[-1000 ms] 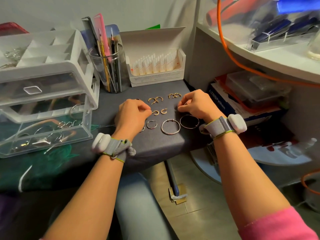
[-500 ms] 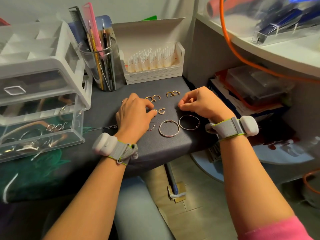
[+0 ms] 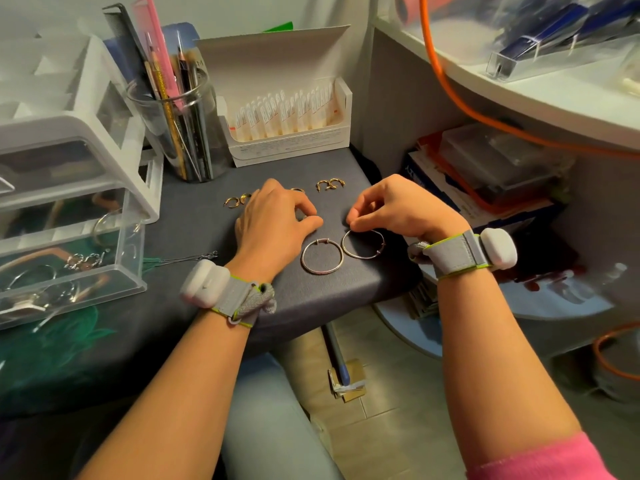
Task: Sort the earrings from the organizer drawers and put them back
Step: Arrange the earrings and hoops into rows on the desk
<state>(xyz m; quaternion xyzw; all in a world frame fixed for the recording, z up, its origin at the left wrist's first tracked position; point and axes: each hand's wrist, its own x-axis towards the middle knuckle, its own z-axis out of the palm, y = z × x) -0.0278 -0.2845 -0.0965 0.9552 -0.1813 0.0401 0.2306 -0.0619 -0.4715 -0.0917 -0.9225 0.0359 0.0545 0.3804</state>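
Two large hoop earrings lie side by side on the grey tabletop (image 3: 207, 237): a thicker silver hoop (image 3: 322, 273) and, to its right, a thin hoop (image 3: 363, 258). My right hand (image 3: 401, 209) pinches the thin hoop's top rim with thumb and forefinger. My left hand (image 3: 273, 226) is curled over the spot left of the hoops, with a small silver hoop (image 3: 305, 216) pinched at its fingertips. Small gold earrings lie beyond, one pair at the left (image 3: 232, 201) and one at the back (image 3: 330, 184). The white organizer (image 3: 86, 126) stands at the left with its clear bottom drawer (image 3: 131, 271) pulled out, holding several earrings.
A glass cup of pencils and combs (image 3: 180, 126) and an open white box of vials (image 3: 287, 126) stand at the back. The table's front edge drops off just below the hoops. An orange cable (image 3: 450, 91) hangs at the right over a shelf with boxes.
My left hand has slid right over the small earrings and the small hoop. My right hand has dropped its fingertips onto the thin hoop's rim. The camera has tilted a little.
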